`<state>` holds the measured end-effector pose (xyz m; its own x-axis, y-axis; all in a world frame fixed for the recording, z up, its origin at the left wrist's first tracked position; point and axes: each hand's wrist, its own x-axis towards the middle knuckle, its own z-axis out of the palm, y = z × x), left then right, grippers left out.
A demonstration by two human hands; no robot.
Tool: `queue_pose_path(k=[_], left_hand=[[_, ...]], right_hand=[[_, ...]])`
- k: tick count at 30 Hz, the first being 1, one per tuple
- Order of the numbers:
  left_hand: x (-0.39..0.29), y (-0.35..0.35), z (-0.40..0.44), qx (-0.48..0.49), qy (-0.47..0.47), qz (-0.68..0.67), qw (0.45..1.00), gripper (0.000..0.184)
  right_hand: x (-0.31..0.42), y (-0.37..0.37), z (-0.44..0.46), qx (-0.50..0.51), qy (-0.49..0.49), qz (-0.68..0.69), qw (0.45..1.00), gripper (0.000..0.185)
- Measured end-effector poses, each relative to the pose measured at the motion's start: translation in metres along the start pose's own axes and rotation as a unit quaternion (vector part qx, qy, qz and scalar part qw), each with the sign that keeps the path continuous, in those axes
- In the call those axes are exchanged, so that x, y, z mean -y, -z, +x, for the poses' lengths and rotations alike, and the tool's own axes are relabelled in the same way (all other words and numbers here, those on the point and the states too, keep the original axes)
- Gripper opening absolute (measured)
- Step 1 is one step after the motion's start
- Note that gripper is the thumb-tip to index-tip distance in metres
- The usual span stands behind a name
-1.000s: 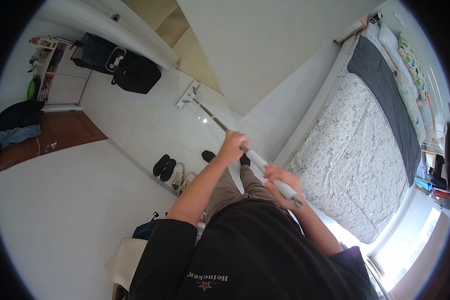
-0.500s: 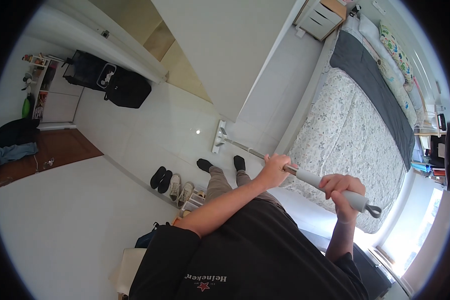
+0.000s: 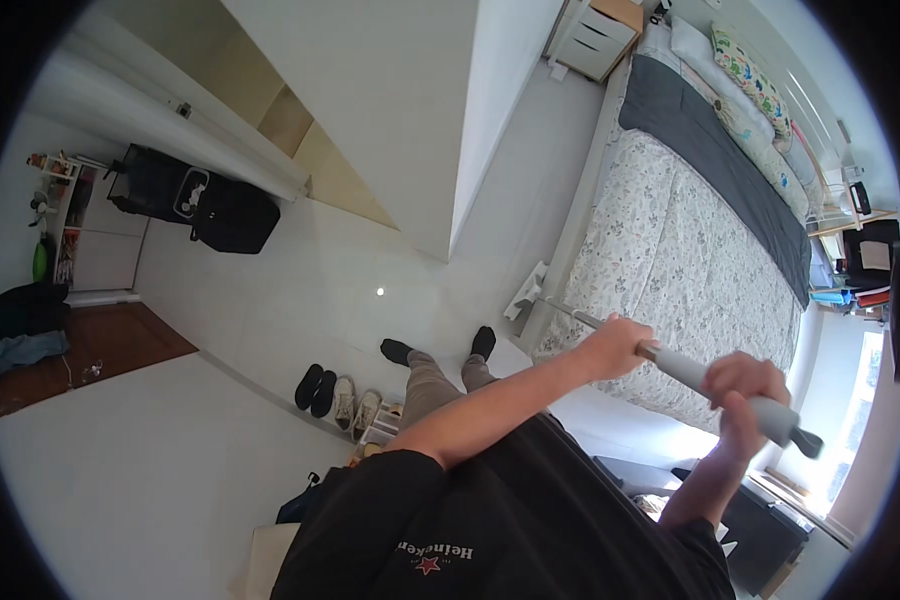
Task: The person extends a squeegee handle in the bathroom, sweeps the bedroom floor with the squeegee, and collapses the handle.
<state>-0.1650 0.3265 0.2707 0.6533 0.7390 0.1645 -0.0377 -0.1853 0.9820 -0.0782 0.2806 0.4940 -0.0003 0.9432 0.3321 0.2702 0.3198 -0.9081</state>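
Observation:
A flat mop slants across the head view, its white mop head (image 3: 526, 291) on the pale floor close to the side of the bed. My left hand (image 3: 616, 347) is wrapped around the metal pole (image 3: 575, 313) just below the thick grey-white grip. Farther up, my right hand (image 3: 750, 390) closes around that grip (image 3: 682, 370), near the end with a grey hanging loop (image 3: 807, 442). My left arm reaches across in front of my body. Both of my feet, in dark socks (image 3: 396, 351), stand on the floor left of the mop.
A bed with a leafy-patterned cover (image 3: 660, 230) fills the right side. A white wall corner (image 3: 448, 250) juts out ahead. Dark slippers (image 3: 315, 390) and pale sneakers (image 3: 345, 402) line the left wall. A black bag or cart (image 3: 235, 215) stands farther left, by a brown mat-like surface (image 3: 135, 345).
The mop head has moved right across the floor, from near the wall corner to beside the bed. Both hands have shifted right with the pole, and the view has turned slightly.

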Motion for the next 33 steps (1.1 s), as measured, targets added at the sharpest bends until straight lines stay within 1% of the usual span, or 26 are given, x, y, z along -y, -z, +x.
queue_pose_path(k=[2, 3, 5, 6, 8, 9, 11, 13, 14, 15, 17, 18, 19, 21, 22, 23, 24, 25, 27, 28, 29, 30, 31, 32, 33], left_hand=[[-0.022, -0.004, 0.009, 0.014, -0.041, 0.045, 0.998, 0.016], [-0.020, -0.008, 0.012, 0.017, -0.039, 0.040, 0.998, 0.016], [-0.016, -0.015, 0.020, -0.015, -0.058, 0.029, 0.998, 0.016], [-0.013, -0.017, 0.020, -0.018, -0.054, 0.027, 0.998, 0.016], [-0.008, -0.019, 0.018, -0.080, -0.026, 0.016, 0.996, 0.020], [-0.008, -0.014, 0.018, -0.080, -0.021, 0.017, 0.996, 0.020], [-0.011, -0.006, 0.016, -0.122, -0.014, 0.015, 0.992, 0.026], [-0.017, 0.007, 0.011, -0.136, -0.010, 0.019, 0.990, 0.028], [-0.020, 0.017, 0.007, -0.152, -0.009, 0.024, 0.988, 0.029], [-0.022, 0.029, 0.000, -0.158, -0.012, 0.033, 0.987, 0.029], [-0.030, 0.051, -0.020, -0.199, -0.023, 0.048, 0.979, 0.029], [-0.031, 0.065, -0.032, -0.206, -0.026, 0.046, 0.977, 0.023], [-0.036, 0.080, -0.045, -0.218, -0.030, 0.057, 0.974, 0.023], [-0.048, 0.117, -0.070, -0.165, -0.003, 0.007, 0.986, 0.016], [-0.054, 0.136, -0.083, -0.182, -0.010, 0.023, 0.983, 0.016], [-0.059, 0.155, -0.097, -0.141, 0.007, 0.030, 0.990, 0.013], [-0.064, 0.172, -0.109, -0.101, 0.027, 0.036, 0.994, 0.011], [-0.069, 0.189, -0.120, -0.118, 0.022, 0.053, 0.991, 0.011], [-0.073, 0.221, -0.144, -0.163, 0.051, 0.026, 0.985, 0.014], [-0.072, 0.238, -0.155, -0.192, 0.050, 0.069, 0.978, 0.019], [-0.070, 0.254, -0.166, -0.205, 0.045, 0.083, 0.974, 0.019], [-0.083, 0.271, -0.179, -0.237, 0.050, 0.075, 0.967, 0.027], [-0.091, 0.289, -0.191, -0.268, 0.055, 0.066, 0.960, 0.035], [-0.092, 0.304, -0.204, -0.275, 0.051, 0.073, 0.957, 0.035], [-0.090, 0.319, -0.218, -0.318, 0.019, 0.154, 0.935, 0.046]], right_hand=[[0.008, 0.017, -0.006, -0.015, 0.037, -0.017, 0.999, 0.019], [0.007, 0.021, -0.008, -0.016, 0.032, -0.019, 0.999, 0.019], [0.002, 0.027, -0.011, -0.063, 0.047, -0.049, 0.996, 0.018], [-0.005, 0.026, -0.013, -0.074, 0.046, -0.050, 0.995, 0.019], [-0.009, 0.022, -0.012, -0.068, 0.038, -0.036, 0.996, 0.020], [-0.010, 0.017, -0.011, -0.069, 0.031, -0.024, 0.997, 0.020], [-0.009, 0.008, 0.001, -0.068, 0.031, -0.021, 0.997, 0.022], [-0.004, -0.007, 0.022, -0.043, 0.074, -0.010, 0.996, 0.023], [0.001, -0.018, 0.030, -0.044, 0.076, -0.019, 0.996, 0.028], [0.005, -0.030, 0.039, -0.042, 0.085, -0.011, 0.995, 0.028], [0.013, -0.051, 0.058, 0.063, 0.145, 0.002, 0.988, 0.033], [0.018, -0.057, 0.069, 0.133, 0.152, 0.021, 0.979, 0.035], [0.020, -0.067, 0.080, 0.198, 0.169, 0.061, 0.964, 0.032], [0.024, -0.099, 0.089, 0.226, 0.188, 0.139, 0.946, 0.030], [0.026, -0.122, 0.089, 0.213, 0.178, 0.206, 0.938, 0.028], [0.029, -0.144, 0.090, 0.225, 0.195, 0.217, 0.930, 0.028], [0.032, -0.165, 0.090, 0.256, 0.135, 0.310, 0.906, 0.028], [0.035, -0.185, 0.092, 0.288, 0.071, 0.395, 0.869, 0.029], [0.039, -0.225, 0.102, 0.310, 0.110, 0.398, 0.857, 0.031], [0.045, -0.248, 0.105, 0.265, 0.078, 0.403, 0.872, 0.031], [0.052, -0.270, 0.107, 0.217, 0.042, 0.408, 0.886, 0.031], [0.060, -0.292, 0.114, 0.197, 0.089, 0.398, 0.891, 0.028], [0.068, -0.311, 0.122, 0.204, 0.099, 0.404, 0.886, 0.028], [0.076, -0.326, 0.130, 0.172, 0.121, 0.398, 0.893, 0.026], [0.085, -0.341, 0.138, 0.139, 0.141, 0.390, 0.899, 0.024]])
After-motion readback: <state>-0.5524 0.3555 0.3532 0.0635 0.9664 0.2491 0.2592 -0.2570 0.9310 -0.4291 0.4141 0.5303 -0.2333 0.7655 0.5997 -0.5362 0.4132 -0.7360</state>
